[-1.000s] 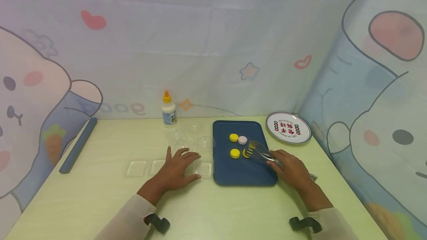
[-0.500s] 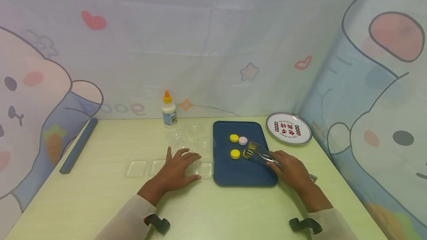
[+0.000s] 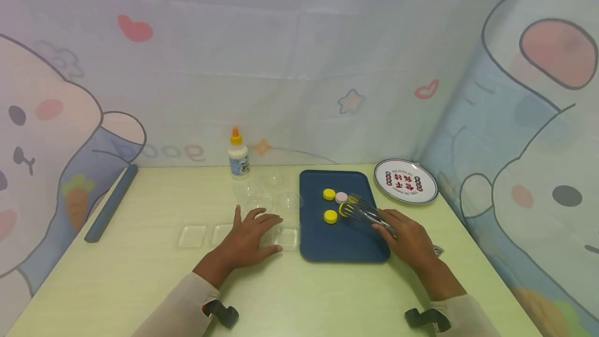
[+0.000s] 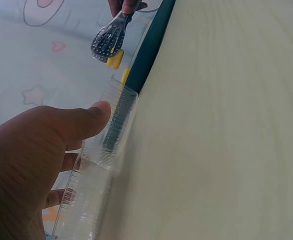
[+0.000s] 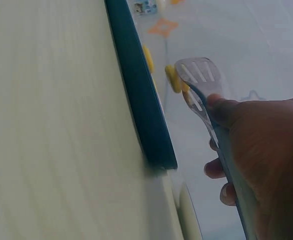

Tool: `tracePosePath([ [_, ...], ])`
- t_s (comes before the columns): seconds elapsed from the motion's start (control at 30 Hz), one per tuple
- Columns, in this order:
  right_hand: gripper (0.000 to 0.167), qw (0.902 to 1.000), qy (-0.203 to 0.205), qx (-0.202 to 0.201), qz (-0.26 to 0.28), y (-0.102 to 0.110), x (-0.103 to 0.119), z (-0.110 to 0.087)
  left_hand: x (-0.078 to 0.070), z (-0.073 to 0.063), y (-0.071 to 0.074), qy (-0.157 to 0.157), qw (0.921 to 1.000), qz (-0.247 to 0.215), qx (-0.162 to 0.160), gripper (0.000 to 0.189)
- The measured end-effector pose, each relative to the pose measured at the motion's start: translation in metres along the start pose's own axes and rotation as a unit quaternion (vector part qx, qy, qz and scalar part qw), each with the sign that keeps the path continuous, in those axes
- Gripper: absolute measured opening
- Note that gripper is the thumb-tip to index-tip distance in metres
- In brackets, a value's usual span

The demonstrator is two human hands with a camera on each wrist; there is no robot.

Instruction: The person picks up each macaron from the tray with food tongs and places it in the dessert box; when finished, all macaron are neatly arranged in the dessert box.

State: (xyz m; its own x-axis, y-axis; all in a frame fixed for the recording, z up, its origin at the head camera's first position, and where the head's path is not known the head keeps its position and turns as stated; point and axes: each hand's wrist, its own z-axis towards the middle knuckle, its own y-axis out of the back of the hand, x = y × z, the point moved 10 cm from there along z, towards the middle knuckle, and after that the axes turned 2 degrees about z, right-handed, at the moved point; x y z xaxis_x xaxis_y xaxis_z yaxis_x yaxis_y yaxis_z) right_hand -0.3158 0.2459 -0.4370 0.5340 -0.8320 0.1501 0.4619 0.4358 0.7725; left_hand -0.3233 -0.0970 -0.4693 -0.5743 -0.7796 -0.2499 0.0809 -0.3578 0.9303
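Note:
My right hand (image 3: 406, 235) holds metal food tongs (image 3: 374, 217) over the blue tray (image 3: 343, 246). Between the slotted tong heads is a yellow macaron (image 4: 117, 59), lifted a little off the tray in the left wrist view. Two more yellow macarons (image 3: 330, 216) and a pink macaron (image 3: 341, 198) lie on the tray. My left hand (image 3: 248, 238) spreads over the clear plastic box (image 3: 286, 238) left of the tray. Its thumb (image 4: 99, 112) lies against the box's near side in the left wrist view, with its fingers behind the plastic.
Clear domed plastic lids (image 3: 273, 194) stand behind the left hand. More clear square bases (image 3: 192, 236) lie to its left. At the back is a glue bottle (image 3: 239, 157); a printed plate (image 3: 406, 182) lies at the right, and a blue-grey bar (image 3: 111, 204) at the left edge.
The tongs have closed on the yellow macaron and raised it slightly, toward the upper left of the head view. The left hand stays in place.

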Motion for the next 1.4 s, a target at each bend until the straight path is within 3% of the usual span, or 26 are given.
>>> tracePosePath([
  [0.33, 0.045, 0.9999, 0.014, -0.001, -0.001, -0.004, 0.021, 0.003, 0.001, 0.0, 0.0, -0.001, 1.0, 0.006, -0.007, 0.064],
  [0.83, 0.051, 0.9939, 0.1, -0.033, 0.031, -0.012, 0.067, 0.013, 0.001, 0.001, -0.002, -0.003, 0.9999, 0.007, -0.009, 0.065],
  [1.2, 0.044, 0.9884, 0.144, -0.014, 0.046, -0.027, 0.1, 0.022, 0.003, 0.0, -0.002, 0.002, 1.0, 0.004, -0.009, 0.065],
  [1.4, 0.047, 0.9887, 0.145, 0.012, 0.036, -0.034, 0.114, 0.027, 0.002, 0.0, -0.002, -0.001, 1.0, 0.006, -0.007, 0.065],
])
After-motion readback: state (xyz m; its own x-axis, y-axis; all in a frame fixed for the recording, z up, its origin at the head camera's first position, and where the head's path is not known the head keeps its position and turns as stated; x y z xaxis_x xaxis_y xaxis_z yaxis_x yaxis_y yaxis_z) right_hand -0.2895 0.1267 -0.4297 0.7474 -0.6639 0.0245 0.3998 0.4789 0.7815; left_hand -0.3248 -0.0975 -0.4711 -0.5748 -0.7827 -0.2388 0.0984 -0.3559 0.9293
